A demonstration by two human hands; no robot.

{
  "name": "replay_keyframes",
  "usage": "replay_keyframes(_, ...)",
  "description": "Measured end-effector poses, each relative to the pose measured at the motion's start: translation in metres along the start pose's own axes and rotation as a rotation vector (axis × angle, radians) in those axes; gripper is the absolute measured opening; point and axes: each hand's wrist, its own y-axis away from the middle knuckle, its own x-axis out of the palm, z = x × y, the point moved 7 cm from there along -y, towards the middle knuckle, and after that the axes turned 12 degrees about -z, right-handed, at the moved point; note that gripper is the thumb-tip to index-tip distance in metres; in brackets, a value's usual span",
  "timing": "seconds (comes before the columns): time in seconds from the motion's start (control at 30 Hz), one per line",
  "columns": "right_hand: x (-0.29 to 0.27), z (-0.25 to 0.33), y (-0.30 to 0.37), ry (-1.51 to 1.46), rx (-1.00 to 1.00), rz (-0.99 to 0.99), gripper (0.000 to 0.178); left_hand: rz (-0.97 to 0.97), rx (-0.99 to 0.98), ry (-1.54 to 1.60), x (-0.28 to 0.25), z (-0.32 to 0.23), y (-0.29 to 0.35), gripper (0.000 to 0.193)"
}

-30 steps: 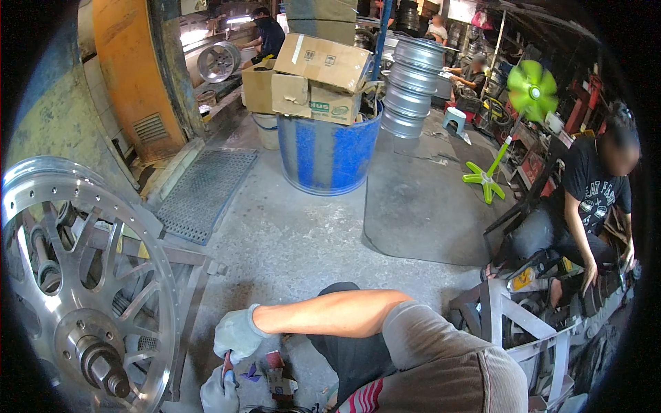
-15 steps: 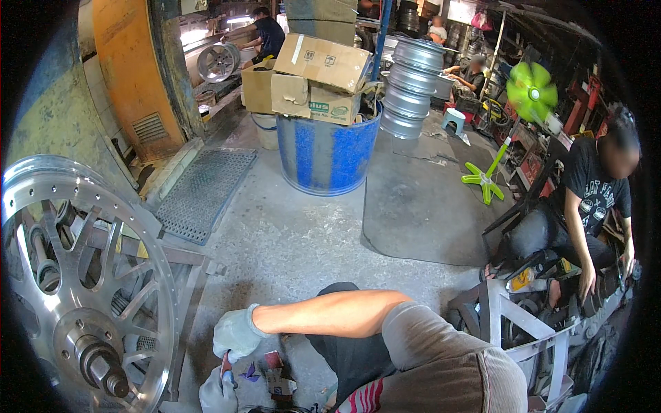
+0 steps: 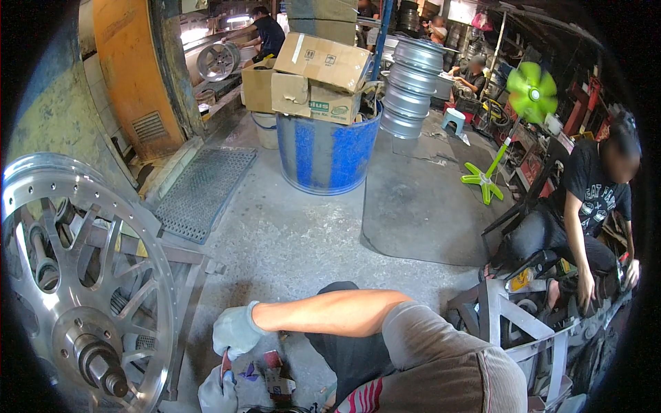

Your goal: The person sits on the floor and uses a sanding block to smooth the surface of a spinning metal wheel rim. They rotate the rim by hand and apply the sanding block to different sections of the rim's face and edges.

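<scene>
My right hand, in a grey-blue glove, is at the lower left, its bare forearm stretched across from the right. Just below it is my left hand, gloved alike and partly cut off by the lower edge. Between them shows a small red-and-dark piece; its kind is too hidden to name. The fingers of both hands are closed about it. Left of my hands stands a large bare-metal wheel rim, mounted on a threaded shaft with a big nut. Neither hand touches the rim.
Scraps and a small packet lie on the floor by my hands. Ahead stands a blue drum topped with cardboard boxes, beside stacked rims. A green fan turns at right. A co-worker sits near a metal frame.
My hands stay almost where they were, the left shifted very slightly. At right, the co-worker's hands have moved a little; the body leans much the same.
</scene>
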Motion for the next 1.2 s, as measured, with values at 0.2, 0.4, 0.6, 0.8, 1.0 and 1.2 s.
replay_keyframes(0.2,0.000,0.001,-0.001,-0.006,0.002,0.009,0.029,0.045,0.032,-0.075,0.009,0.012,0.009,0.028)
replay_keyframes(0.4,-0.001,0.001,0.000,-0.002,0.005,0.020,0.030,0.052,0.139,-0.172,0.014,0.014,0.015,0.028)
replay_keyframes(0.6,-0.002,0.008,0.000,-0.038,0.011,0.024,0.031,0.061,0.159,-0.220,0.018,0.022,0.023,0.031)
replay_keyframes(0.8,-0.003,0.014,0.001,-0.081,0.008,0.052,0.032,0.100,0.134,-0.205,0.019,0.022,0.023,0.032)
replay_keyframes(1.0,-0.003,0.016,-0.002,-0.049,-0.013,0.055,0.030,0.054,0.188,-0.243,0.016,0.021,0.025,0.029)
replay_keyframes(1.2,-0.016,-0.001,0.000,-0.048,0.037,-0.016,0.031,-0.034,-0.220,-0.019,-0.016,0.012,-0.006,0.030)
